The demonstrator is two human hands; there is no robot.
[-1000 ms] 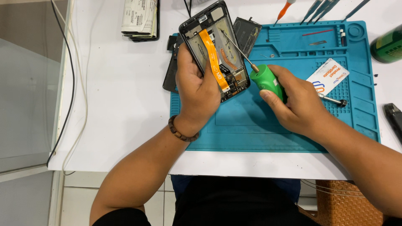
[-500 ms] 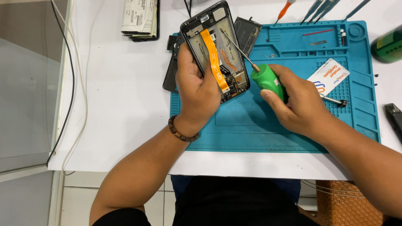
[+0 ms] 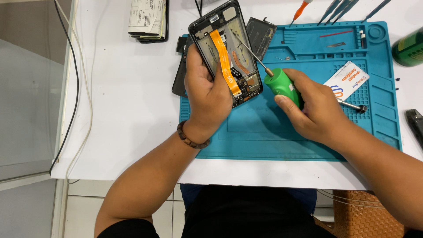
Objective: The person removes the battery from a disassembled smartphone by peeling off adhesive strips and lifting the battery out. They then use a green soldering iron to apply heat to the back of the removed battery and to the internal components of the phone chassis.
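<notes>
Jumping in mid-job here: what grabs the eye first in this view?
The opened phone with its bright orange ribbon cable, held tilted in the left hand above the teal mat. Next, the green-handled screwdriver in the right hand, its tip reaching into the phone's upper half. A white card lies on the mat just right of that hand.

Opened phone point(image 3: 225, 53) tilted, green screwdriver point(image 3: 282, 84) inside it
</notes>
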